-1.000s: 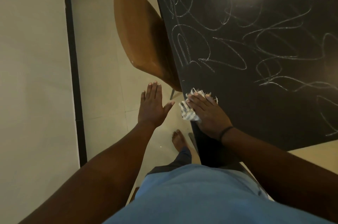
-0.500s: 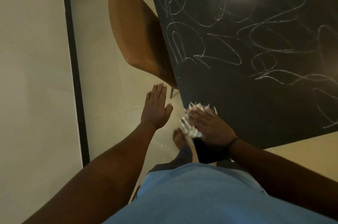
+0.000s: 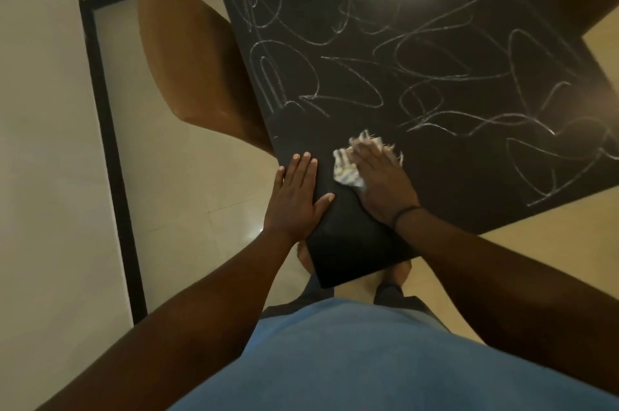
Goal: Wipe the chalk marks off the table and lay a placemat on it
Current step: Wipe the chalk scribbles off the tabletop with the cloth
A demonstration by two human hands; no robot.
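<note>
While the right hand [image 3: 382, 186] presses a fringed striped cloth [image 3: 348, 169] flat on the black surface [image 3: 351, 243], fingers straight, the left hand [image 3: 294, 199] rests open at its edge; chalk scribbles [image 3: 385, 52], unreadable, lie beyond.

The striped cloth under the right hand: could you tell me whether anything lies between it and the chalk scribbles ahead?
Nothing visible: only bare black tabletop separates the striped cloth from the white chalk scribbles.

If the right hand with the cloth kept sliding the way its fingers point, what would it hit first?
Probably the nearest chalk marks just beyond the cloth under the right hand; nothing else lies on the table along that line.
</note>
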